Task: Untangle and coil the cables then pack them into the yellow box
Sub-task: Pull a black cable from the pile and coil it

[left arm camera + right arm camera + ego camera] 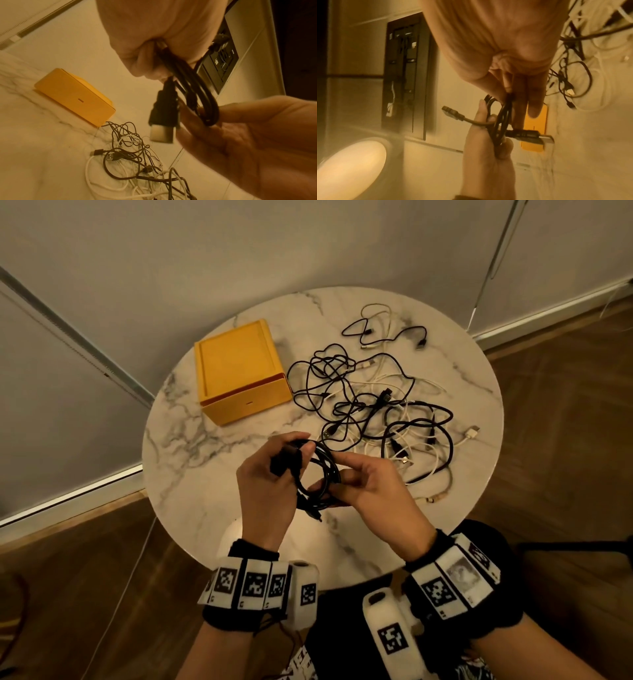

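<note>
- Holding a black coil [317, 477] above the near edge of the table [191, 440], both hands share the load: the left hand [265, 484] has fingers and thumb curled round one side of the loops, with a plug [163, 119] hanging just below them.
- The right hand [373, 487] pinches the opposite side of the coil between thumb and fingertips [534, 108]; its other fingers lie fairly straight.
- A second, smaller plug [452, 112] sticks out sideways from the bundle on a short free tail.
- By its look the coil is light and limp but springy; loops will probably fan open if the pinch slackens, so it is best held across all strands at once, not by one loop.
- The plugs are the only stiff parts; they give a firm hold but would let the loops dangle and unwind, so I would leave them alone.
- The loose tail could snag; tucking it through the loops seems wise before setting the coil down.
- The box [239, 371] sits on the far left of the table, and its lid looks shut, so one hand may have to free itself to open it.
- The tangle [370, 412] of black and white cables lies right of the box, not yet sorted, with two more cables [383, 330] beyond it.
- Those thin cables look slick and soft; pulling an end would likely tighten knots.
</note>
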`<state>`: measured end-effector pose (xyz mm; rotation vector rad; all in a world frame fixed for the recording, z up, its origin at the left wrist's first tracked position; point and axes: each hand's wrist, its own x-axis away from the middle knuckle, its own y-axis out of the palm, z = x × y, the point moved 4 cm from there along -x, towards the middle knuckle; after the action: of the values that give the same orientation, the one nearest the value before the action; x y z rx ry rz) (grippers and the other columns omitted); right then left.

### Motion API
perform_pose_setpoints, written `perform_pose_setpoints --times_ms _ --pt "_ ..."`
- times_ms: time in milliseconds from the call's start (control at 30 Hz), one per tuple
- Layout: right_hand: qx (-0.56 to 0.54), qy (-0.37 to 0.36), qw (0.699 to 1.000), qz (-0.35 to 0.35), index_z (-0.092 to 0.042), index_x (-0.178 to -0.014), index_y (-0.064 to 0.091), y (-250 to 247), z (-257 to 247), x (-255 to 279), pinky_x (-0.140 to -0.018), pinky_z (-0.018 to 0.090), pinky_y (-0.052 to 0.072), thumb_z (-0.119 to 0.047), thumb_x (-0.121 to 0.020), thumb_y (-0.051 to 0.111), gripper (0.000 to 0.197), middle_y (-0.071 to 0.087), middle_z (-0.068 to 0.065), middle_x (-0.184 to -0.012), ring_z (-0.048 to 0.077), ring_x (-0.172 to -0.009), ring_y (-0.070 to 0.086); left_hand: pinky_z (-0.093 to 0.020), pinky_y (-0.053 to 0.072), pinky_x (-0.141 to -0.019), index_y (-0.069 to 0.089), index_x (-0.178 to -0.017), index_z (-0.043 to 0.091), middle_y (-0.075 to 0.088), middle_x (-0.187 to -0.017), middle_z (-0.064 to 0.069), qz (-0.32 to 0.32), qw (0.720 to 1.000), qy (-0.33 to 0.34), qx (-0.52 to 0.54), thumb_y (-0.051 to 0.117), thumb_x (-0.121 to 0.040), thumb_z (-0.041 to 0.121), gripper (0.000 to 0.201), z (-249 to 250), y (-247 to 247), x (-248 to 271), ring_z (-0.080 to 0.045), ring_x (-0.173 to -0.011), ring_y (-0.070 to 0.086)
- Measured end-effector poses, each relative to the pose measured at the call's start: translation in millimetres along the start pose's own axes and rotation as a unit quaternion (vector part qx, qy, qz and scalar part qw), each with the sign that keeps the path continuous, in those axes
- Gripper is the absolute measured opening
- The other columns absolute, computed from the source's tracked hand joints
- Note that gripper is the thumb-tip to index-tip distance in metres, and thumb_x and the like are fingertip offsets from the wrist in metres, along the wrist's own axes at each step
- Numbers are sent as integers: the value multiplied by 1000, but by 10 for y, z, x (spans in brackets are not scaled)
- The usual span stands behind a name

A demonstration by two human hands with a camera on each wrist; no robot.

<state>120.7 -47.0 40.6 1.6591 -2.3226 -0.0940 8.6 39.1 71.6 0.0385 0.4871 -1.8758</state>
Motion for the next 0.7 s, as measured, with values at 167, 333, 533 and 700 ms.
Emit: perform_pose_setpoints --times_ms 167,333,533,700 --pt "-125 52 990 -29 -12 -120 57 -14 33 -6 -92 40 49 13 -88 53 41 73 19 -94 29 -93 69 -22 42 -58 72 -95 21 63 -60 12 3 998 -46 33 65 -80 37 23 -74 -25 -30 -7 -53 52" --pt "-167 88 980 -58 -11 -126 55 -10 57 -25 -100 45 42 -5 -84 61 42 69 24 -111 35 -109 62 -20 41 -58 68 -110 23 52 -58 7 15 992 -62 108 62 -90 18 22 1 14 -11 -4 -57 49" --pt "-211 64 975 8 -4 -117 61 -79 -3 -69 -91 41 49 4 -91 51 29 73 18 -90 29 -86 66 -21 44 -67 61 -121 18 52 -72 8 -60 960 -103 253 54 -79 23 43 64 61 103 -10 -70 48" --pt "-195 40 979 37 -8 -107 63 -74 7 -6 -88 38 52 2 -93 50 21 74 21 -89 26 -84 71 -26 45 -83 49 -131 28 57 -94 2 -92 970 -68 214 58 -62 27 69 37 56 190 -18 -92 54"
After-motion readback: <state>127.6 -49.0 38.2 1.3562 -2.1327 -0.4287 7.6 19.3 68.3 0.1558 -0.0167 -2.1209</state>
